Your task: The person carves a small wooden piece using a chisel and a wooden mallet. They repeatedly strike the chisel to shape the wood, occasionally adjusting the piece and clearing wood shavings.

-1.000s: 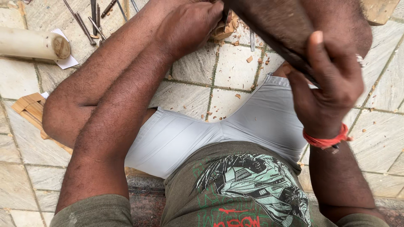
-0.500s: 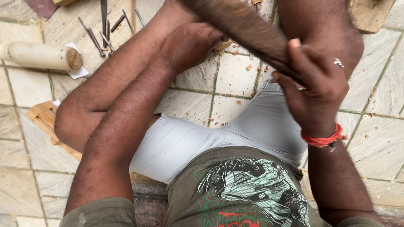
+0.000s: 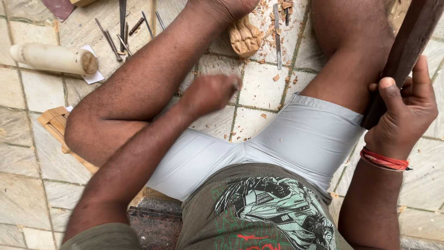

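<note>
My right hand grips a long dark wooden bar that rises to the upper right edge, beside my right thigh; a red thread band circles that wrist. My left hand hovers blurred above the tiled floor between my legs, fingers curled; whether it holds anything is unclear. A pale carved wooden piece lies at the top centre, partly under my left foot. Wood chips surround it.
Several thin metal chisels lie on the tiles at the top left, and one more chisel lies among the chips. A pale wooden cylinder rests at left. A slatted wooden piece sits under my left knee.
My left hand has drawn back from the carved piece toward my body. My right hand has carried the dark bar from the top centre over to the right.
</note>
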